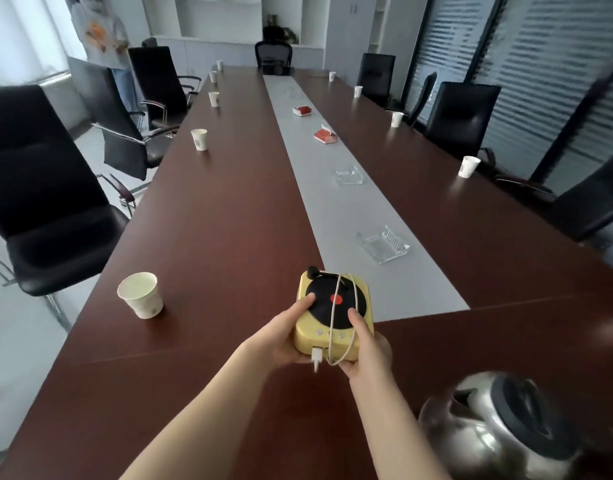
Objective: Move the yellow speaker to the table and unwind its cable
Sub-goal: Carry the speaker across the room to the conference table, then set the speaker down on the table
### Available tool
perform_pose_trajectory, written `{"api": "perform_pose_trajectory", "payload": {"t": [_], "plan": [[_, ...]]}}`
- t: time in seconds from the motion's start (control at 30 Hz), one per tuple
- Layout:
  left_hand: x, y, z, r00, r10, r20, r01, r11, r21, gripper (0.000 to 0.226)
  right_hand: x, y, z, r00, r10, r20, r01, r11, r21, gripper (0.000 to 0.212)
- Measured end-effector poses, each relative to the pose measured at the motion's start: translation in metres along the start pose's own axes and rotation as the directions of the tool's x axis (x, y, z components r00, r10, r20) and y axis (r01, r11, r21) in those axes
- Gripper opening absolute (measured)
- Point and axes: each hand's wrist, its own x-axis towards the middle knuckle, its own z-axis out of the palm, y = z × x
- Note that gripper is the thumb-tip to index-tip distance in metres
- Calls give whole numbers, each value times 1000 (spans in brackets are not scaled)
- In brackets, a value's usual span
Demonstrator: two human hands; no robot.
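Looking down through the head view, the only one we have, we see the yellow speaker held in both hands over the near end of the long brown tabletop, at about the seam where the end panel meets the main run. Our left hand cups its left side and underside, thumb laid across the black disc on top; our right hand does the same from the right, thumb on the disc's other edge. Both sets of fingers are curled around the body and pressed against it, though most of them are hidden beneath. We cannot tell whether the speaker's base already rests on the wood or hangs just above it. The white cable is wound over the top of the speaker in a couple of turns, with a short loop and the white plug dangling at the front edge between our hands. We judge the carrying part nearly done: the speaker has reached the table but is not yet let go. All the unwinding is left. A paper cup stands to the left, a glass ashtray on the grey centre strip beyond, and a steel kettle near our right arm.
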Motion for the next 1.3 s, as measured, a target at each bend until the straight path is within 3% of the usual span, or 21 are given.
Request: {"api": "perform_pose_trajectory", "payload": {"t": [0.33,0.47,0.53,0.6,0.67,0.8,1.03,1.2,1.3], "plan": [[133,7,17,996,85,19,-85,996,14,50,119,-7,2,962,-121,-245,148,984,97,39],[174,4,29,990,135,-46,-130,987,96,42,159,-10,-10,942,-168,-290,201,976,88,34],[191,2,34,974,199,-106,-180,970,162,51,174,-9,-13,929,-205,-309,224,974,28,23],[205,0,37,952,279,-123,-245,940,237,47,187,-10,-13,912,-268,-312,263,963,-60,17],[214,1,42,915,370,-159,-309,899,310,38,198,-14,-13,896,-330,-298,301,943,-138,18],[227,3,47,842,491,-223,-366,824,433,41,217,-17,-14,864,-423,-274,353,896,-271,26],[234,-6,39,805,532,-262,-335,773,539,39,239,-2,-19,813,-534,-231,318,741,-592,35],[232,-7,42,819,530,-220,-294,717,632,29,244,-2,-23,819,-527,-227,153,582,-798,56],[234,-8,40,832,527,-174,-294,684,667,53,244,-5,-20,829,-510,-230,116,560,-821,63]]}}
